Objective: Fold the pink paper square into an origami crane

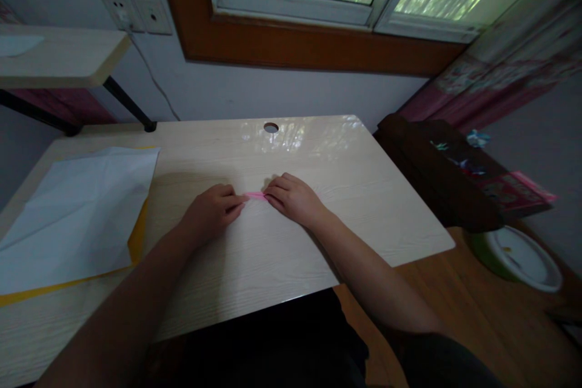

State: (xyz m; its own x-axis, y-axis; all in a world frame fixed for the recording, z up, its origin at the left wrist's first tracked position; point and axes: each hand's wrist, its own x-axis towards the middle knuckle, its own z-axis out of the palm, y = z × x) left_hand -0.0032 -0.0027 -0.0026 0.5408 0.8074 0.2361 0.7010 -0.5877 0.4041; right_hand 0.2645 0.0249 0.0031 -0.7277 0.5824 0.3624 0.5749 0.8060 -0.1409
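Observation:
A narrow pink strip (254,195), perhaps folded paper, stretches between my two hands just above or on the pale wood-grain table (282,254). My left hand (213,211) pinches its left end between thumb and forefinger. At the other end, my right hand (293,197) has its fingers closed over the strip, palm turned down near the tabletop. Most of the strip's ends are hidden under the fingers, so its full length cannot be made out.
On the left lie white sheets (77,218) over a yellow sheet (139,233). A raised shelf (59,63) stands behind them. The table has a round cable hole (271,127) near the back edge. To the right are a dark wooden cabinet (422,151) and a green-and-white bin (522,257) on the floor.

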